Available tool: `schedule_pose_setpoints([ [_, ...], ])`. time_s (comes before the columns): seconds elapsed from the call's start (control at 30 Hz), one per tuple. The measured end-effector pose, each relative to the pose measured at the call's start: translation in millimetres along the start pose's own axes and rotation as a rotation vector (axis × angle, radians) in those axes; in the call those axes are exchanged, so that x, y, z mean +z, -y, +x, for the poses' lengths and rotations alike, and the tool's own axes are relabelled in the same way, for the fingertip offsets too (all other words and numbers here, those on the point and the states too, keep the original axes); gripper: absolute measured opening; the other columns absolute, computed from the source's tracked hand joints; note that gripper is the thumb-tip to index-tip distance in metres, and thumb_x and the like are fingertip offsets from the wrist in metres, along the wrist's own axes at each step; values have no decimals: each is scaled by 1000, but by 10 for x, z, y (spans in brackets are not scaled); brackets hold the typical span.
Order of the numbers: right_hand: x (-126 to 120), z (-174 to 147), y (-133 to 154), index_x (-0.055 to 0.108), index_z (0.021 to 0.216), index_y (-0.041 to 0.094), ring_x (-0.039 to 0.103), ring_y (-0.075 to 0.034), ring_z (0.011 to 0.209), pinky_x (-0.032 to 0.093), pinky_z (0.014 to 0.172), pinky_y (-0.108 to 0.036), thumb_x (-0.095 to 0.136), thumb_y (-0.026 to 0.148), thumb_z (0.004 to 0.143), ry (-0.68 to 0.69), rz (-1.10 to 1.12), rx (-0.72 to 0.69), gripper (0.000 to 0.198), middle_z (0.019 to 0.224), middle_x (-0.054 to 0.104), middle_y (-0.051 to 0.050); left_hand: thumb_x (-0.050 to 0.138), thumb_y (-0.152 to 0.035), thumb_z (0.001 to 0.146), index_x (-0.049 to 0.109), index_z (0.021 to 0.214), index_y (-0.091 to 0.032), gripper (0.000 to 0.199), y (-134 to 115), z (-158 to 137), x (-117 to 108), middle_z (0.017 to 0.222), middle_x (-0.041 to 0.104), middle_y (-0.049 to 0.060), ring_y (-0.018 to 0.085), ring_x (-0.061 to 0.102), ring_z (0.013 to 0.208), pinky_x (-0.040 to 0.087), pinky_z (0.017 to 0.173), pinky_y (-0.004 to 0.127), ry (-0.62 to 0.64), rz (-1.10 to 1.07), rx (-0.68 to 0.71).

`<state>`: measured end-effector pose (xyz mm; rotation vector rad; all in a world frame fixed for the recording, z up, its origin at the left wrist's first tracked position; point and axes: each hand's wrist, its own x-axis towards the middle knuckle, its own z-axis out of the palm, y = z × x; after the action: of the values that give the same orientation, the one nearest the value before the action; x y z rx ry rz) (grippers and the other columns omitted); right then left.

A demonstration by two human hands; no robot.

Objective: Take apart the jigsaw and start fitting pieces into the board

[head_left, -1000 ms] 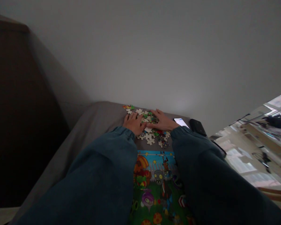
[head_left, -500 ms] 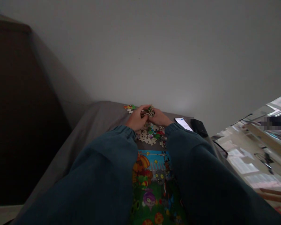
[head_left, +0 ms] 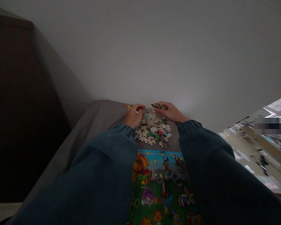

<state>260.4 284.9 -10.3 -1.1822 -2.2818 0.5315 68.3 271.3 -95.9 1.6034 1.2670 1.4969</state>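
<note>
My right hand [head_left: 172,113] grips a small stack of jigsaw puzzle pieces [head_left: 159,106], seen mostly edge-on between thumb and fingers. To its left, apart from it, my left hand [head_left: 133,115] has its fingers curved with a gap to the thumb, and nothing shows in it. Below and between both hands lies a heap of loose puzzle pieces [head_left: 154,132], some with the pale back up, others with the coloured side up. A few orange pieces [head_left: 128,106] lie beyond my left hand, partly hidden by it.
A colourful cartoon puzzle picture [head_left: 152,181] lies between my forearms on the grey cloth surface [head_left: 96,120]. A pale wall [head_left: 142,62] rises right behind the heap. Dark furniture [head_left: 14,109] stands at the left. On the right is a lower floor area with papers and cables [head_left: 259,162].
My hands have parted: the right moved right with the stack of pieces, the left slightly left. More of the heap shows now, and the phone is hidden behind my right arm.
</note>
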Motion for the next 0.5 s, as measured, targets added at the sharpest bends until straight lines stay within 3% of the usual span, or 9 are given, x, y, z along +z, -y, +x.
schedule_pose_setpoints([
  [0.17,-41,-124,-176,73,109,23,64,-25,103,48,97,-45,63,41,87,211,-228,3,31,108,70,-7,45,-14,88,69,103,-18,28,13,2,-3,104,71,4,19,65,97,50,93,35,-13,-1,-30],
  [0.23,7,-189,-244,67,124,23,59,-29,118,43,106,-48,69,49,81,275,-300,17,51,125,64,-11,46,-14,89,69,102,-18,27,19,4,1,107,71,5,20,65,100,49,95,35,-10,8,-20],
  [0.37,200,-256,-315,39,151,23,36,-37,142,31,115,-56,80,66,62,353,-358,91,107,158,32,-17,45,-15,89,68,103,-17,27,22,5,10,108,70,6,20,64,101,49,95,35,-5,22,-4],
  [0.43,313,-228,-320,32,154,23,28,-38,146,28,117,-57,81,70,56,376,-348,115,119,161,25,-17,45,-15,89,69,102,-17,27,18,6,11,107,70,6,20,64,101,49,96,35,-1,34,2],
  [0.5,404,-164,-307,34,153,23,31,-38,145,28,116,-57,82,67,57,374,-340,96,116,159,32,-16,45,-14,88,69,102,-17,27,17,10,12,107,70,6,20,64,101,49,95,35,4,44,5],
])
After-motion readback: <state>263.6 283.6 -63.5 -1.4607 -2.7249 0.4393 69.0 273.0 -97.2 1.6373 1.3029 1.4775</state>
